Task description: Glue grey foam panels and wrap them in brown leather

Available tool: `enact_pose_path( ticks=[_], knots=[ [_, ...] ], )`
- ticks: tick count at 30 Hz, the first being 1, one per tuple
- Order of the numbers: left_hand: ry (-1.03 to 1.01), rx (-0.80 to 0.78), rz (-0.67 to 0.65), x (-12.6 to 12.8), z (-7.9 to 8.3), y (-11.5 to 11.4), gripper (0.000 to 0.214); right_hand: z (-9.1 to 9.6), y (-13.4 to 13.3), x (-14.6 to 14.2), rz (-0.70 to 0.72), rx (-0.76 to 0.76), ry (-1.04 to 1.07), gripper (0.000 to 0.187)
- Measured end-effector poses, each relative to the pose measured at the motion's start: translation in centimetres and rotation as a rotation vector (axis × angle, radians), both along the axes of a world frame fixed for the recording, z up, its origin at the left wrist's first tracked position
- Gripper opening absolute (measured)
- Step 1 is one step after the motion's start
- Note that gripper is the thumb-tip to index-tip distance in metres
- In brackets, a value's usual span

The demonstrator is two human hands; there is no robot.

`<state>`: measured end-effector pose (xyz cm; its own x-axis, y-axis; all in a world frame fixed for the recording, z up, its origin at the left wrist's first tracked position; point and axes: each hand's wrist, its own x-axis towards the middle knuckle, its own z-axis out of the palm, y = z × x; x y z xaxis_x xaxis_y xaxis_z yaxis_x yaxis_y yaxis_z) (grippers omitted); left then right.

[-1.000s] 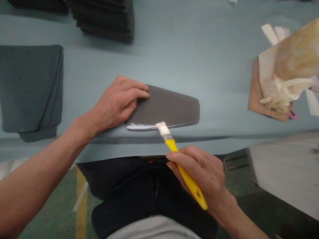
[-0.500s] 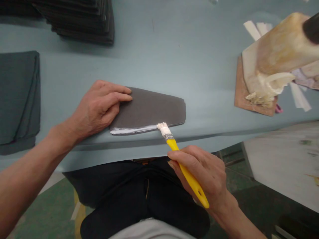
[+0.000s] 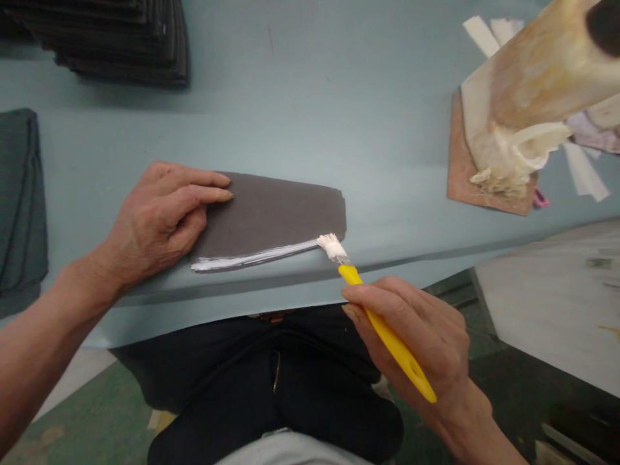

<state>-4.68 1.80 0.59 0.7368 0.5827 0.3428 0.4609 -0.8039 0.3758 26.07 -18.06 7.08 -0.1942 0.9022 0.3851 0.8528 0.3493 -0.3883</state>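
A dark grey cut piece of material (image 3: pixel 276 210) lies flat near the front edge of the pale blue table (image 3: pixel 339 116). My left hand (image 3: pixel 162 216) rests on its left end, fingers stretched flat, pressing it down. My right hand (image 3: pixel 416 336) is closed around the yellow handle of a small brush (image 3: pixel 382 326). The brush's white, glue-laden bristles (image 3: pixel 330 245) touch the near right corner of the piece. A white glue stripe (image 3: pixel 252 258) runs along the piece's near edge.
A glue-crusted container (image 3: pixel 527 103) stands on a brown board (image 3: pixel 465 187) at the right, with pale strips behind it. Stacked dark pieces (image 3: pixel 111 39) sit at the back left. Folded dark cloth (image 3: pixel 19 200) lies at the far left. My dark-trousered lap shows below the table edge.
The brush has swept right along the near edge, lengthening the white glue stripe up to the right corner. My left hand has stayed pressed on the piece; the view has shifted right.
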Motion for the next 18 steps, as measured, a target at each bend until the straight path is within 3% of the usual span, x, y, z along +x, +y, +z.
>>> enact_pose_path(
  ticks=[6,18],
  knots=[
    [0.031,0.048,-0.001,0.2,0.6,-0.1,0.028,0.4,0.2,0.5,-0.002,-0.016,0.009,0.014],
    [0.048,0.070,-0.020,0.1,0.3,0.3,0.026,1.7,-0.3,1.7,-0.074,-0.017,-0.007,0.015]
  ],
)
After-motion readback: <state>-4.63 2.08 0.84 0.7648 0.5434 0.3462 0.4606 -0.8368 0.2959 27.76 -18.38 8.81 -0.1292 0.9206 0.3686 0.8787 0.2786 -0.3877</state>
